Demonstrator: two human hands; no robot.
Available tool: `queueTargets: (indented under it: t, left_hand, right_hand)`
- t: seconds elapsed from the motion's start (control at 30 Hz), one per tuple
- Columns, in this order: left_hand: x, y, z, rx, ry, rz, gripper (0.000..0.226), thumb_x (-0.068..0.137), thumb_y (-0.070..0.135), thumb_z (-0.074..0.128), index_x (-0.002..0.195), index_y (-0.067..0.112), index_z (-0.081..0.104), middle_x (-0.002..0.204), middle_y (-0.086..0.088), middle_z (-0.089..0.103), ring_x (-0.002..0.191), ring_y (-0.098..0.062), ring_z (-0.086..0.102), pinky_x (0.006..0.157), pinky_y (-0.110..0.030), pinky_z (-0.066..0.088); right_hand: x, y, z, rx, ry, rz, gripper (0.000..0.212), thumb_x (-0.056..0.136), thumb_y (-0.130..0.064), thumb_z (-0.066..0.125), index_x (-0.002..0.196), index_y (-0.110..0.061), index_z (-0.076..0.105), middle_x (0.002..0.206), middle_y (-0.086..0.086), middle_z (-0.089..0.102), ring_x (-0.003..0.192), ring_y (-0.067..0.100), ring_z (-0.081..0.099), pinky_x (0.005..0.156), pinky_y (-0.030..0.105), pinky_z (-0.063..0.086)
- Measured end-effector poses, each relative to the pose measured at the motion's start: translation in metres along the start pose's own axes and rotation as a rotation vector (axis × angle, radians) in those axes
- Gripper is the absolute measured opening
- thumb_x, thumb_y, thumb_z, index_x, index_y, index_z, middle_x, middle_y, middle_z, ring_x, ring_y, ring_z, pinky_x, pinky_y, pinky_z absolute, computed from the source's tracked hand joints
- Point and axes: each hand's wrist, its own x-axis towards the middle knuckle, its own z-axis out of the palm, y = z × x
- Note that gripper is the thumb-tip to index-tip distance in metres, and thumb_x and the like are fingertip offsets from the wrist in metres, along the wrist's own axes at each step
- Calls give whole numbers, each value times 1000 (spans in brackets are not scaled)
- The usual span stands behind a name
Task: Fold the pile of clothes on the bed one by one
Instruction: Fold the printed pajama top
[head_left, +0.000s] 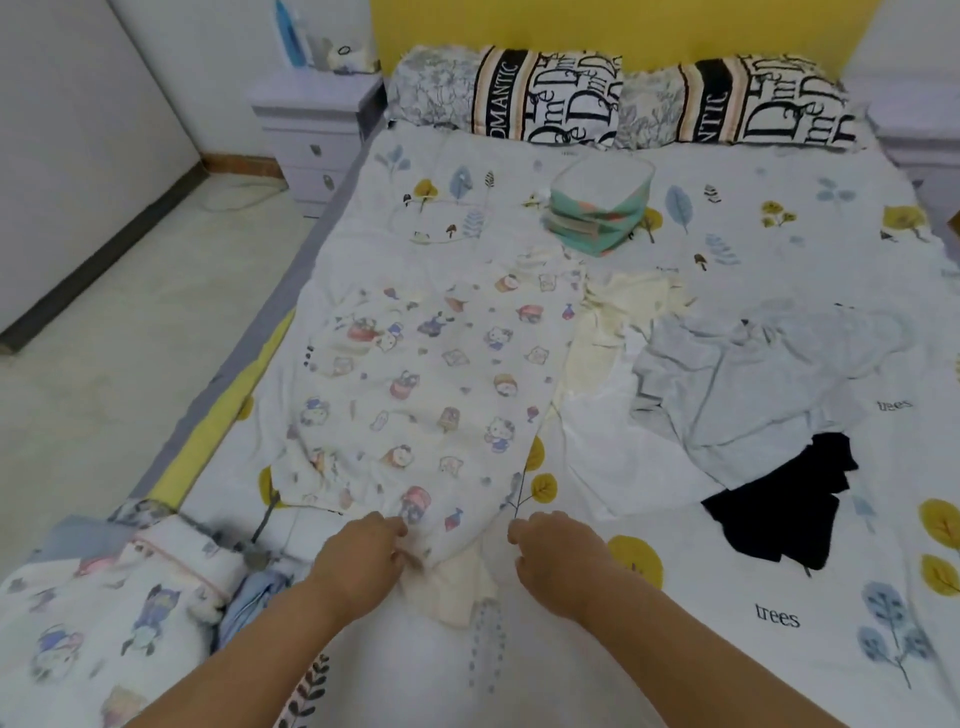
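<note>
A white cartoon-print garment (431, 395) lies spread flat on the bed (779, 597), its near cuff in cream fabric pointing toward me. My left hand (361, 556) pinches the near hem at the cuff's left side. My right hand (558, 553) sits just right of the cuff with fingers curled on the sheet; whether it grips cloth is unclear. To the right lies the unfolded pile: a cream garment (623, 306), a white one (613, 447), a grey one (737, 384) and a black one (779, 499).
A folded teal-and-white stack (597, 208) sits mid-bed near two lettered pillows (550, 98). A matching cartoon-print piece (119, 618) lies at the bed's near left corner. A nightstand (311, 124) and bare floor (130, 322) are to the left.
</note>
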Motion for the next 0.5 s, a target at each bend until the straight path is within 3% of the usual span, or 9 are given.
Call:
queueTargets:
  t: [0.17, 0.27, 0.33, 0.43, 0.5]
  left_hand:
    - [39, -33, 9, 104, 58, -74, 51, 91, 26, 47, 138, 16, 32, 142, -8, 32, 125, -26, 39, 97, -32, 40]
    - [61, -54, 16, 202, 59, -86, 77, 87, 23, 54, 147, 22, 7, 155, -14, 1, 141, -31, 14, 112, -38, 25]
    - [74, -66, 24, 247, 38, -71, 82, 90, 20, 51, 148, 26, -6, 156, -8, -13, 144, -31, -1, 115, -42, 15]
    - [87, -76, 36, 305, 7, -47, 72, 93, 18, 43, 149, 26, -1, 158, 1, -5, 145, -24, -5, 115, -43, 5]
    - [90, -84, 44, 314, 37, 0, 60, 90, 17, 46, 146, 21, 24, 152, 1, 21, 144, -22, 10, 114, -43, 10]
  right_hand:
    - [64, -18, 29, -11, 64, -38, 47, 94, -13, 40, 139, -15, 29, 139, 13, 35, 125, 30, 37, 100, 39, 35]
    - [93, -33, 51, 31, 77, -72, 66, 94, -21, 46, 148, -19, 8, 154, 13, 8, 138, 31, 19, 110, 44, 25]
    - [109, -43, 66, 50, 71, -93, 77, 93, -28, 51, 149, -24, -1, 157, 10, -8, 143, 32, 4, 114, 49, 17]
    - [127, -51, 90, -32, -11, -124, 88, 91, -43, 52, 148, -27, -13, 154, 8, -24, 143, 33, -16, 114, 54, -1]
    - [130, -52, 99, -104, -61, -139, 84, 92, -46, 48, 149, -26, -9, 155, 8, -22, 142, 35, -18, 112, 56, -5]
